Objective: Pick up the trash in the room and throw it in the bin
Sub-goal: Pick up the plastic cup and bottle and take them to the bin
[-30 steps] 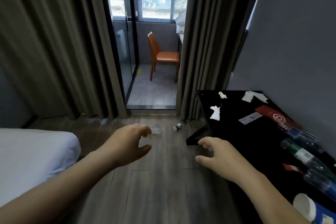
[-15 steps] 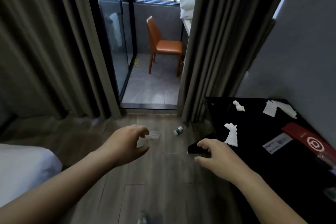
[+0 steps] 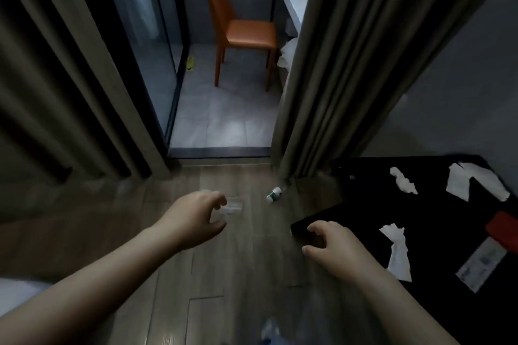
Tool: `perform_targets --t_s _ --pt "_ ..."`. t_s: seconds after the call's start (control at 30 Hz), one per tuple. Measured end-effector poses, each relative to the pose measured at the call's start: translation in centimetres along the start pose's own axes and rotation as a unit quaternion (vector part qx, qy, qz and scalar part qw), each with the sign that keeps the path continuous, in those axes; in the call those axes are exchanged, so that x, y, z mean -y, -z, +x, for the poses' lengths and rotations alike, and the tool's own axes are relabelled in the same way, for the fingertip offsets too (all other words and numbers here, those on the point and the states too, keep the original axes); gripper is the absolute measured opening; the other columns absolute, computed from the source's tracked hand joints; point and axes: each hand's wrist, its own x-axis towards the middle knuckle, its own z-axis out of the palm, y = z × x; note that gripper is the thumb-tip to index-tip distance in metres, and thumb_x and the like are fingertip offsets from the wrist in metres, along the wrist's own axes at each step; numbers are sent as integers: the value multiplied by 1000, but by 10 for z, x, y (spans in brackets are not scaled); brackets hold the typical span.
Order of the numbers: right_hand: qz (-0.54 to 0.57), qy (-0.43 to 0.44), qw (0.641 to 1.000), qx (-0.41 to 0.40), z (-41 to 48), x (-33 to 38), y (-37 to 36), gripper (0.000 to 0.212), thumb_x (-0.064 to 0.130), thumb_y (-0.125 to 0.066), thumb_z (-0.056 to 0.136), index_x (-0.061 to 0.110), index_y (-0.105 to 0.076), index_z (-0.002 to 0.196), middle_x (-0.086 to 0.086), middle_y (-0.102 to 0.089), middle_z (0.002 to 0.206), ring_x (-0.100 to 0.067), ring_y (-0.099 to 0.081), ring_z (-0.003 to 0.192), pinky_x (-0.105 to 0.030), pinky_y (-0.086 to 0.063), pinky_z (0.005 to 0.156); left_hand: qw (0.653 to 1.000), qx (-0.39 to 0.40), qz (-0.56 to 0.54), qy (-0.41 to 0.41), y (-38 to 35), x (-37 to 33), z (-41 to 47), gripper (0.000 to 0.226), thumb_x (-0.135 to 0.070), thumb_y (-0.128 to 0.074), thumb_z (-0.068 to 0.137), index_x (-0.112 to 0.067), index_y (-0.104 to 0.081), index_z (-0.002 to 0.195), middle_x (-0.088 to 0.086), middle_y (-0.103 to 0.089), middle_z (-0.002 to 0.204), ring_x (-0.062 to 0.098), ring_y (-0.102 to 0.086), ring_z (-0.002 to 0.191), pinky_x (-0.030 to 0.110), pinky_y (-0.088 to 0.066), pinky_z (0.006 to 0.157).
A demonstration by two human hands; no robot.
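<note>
Zero trash binned so far: left hand (image 3: 193, 218) and right hand (image 3: 333, 246) hang loosely curled, empty; small bottle (image 3: 274, 194) lies on the floor at 12 o'clock, crumpled tissues (image 3: 398, 255) on the black table (image 3: 448, 218) at 3.

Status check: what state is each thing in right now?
Left hand: loosely curled, empty.
Right hand: loosely curled, empty.
Bottle: on its side, on floor.
Clear scrap: on floor, blurred.
Tissues: crumpled, on table.
Curtains: parted.
Chair: upright.
</note>
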Motion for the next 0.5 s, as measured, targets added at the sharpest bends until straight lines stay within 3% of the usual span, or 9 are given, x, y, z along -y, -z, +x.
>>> perform_targets --t_s 0.2,0.5 --pt "-10 -8 1000 27 115 -7 11 52 38 -60 88 22 -48 136 1 -51 129 -15 -52 118 -27 -44 96 999 26 -4 21 -6 28 100 35 -39 -62 85 -28 -57 118 -12 -60 113 6 -58 100 18 -41 76" --pt "-2 -56 994 90 319 -31 25 57 36 -60 89 18 -41 140 -6 -45 134 -22 -52 119 -31 -44 97 993 78 -6 92 -32 63 269 38 -38 -58 87 -23 -55 122 -5 -60 118 11 -58 108 23 -45 86"
